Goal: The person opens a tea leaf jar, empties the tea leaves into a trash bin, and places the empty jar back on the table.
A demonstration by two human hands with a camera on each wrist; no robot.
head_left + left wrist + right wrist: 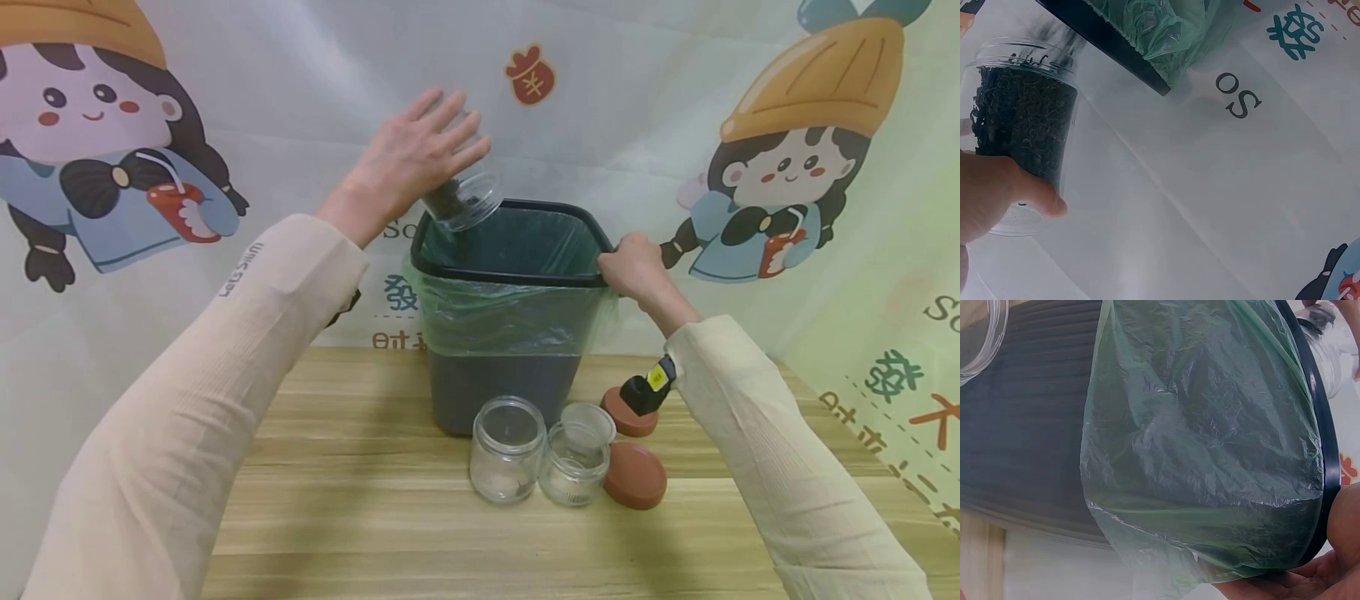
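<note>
My left hand [416, 158] grips a clear jar [478, 204] tilted mouth-down over the back left of a dark grey bin [495, 392]. Dark, dry, shredded leaves [1022, 119], like loose tea, fill much of the jar in the left wrist view, with some near its mouth. A thin green bag [498, 321] lines the bin and folds over its black rim [517, 279]. At the bin's right side, my right hand [637, 267] holds that rim, thumb and fingers on either side of it. The bottom of the bin's inside is hidden.
In front of the bin stand two open clear jars, a taller one [507, 462] and a shorter one [573, 475]. A clear round piece [588, 423] leans by the shorter jar. Two reddish-brown lids [636, 475] lie to the right on the wooden table [337, 517].
</note>
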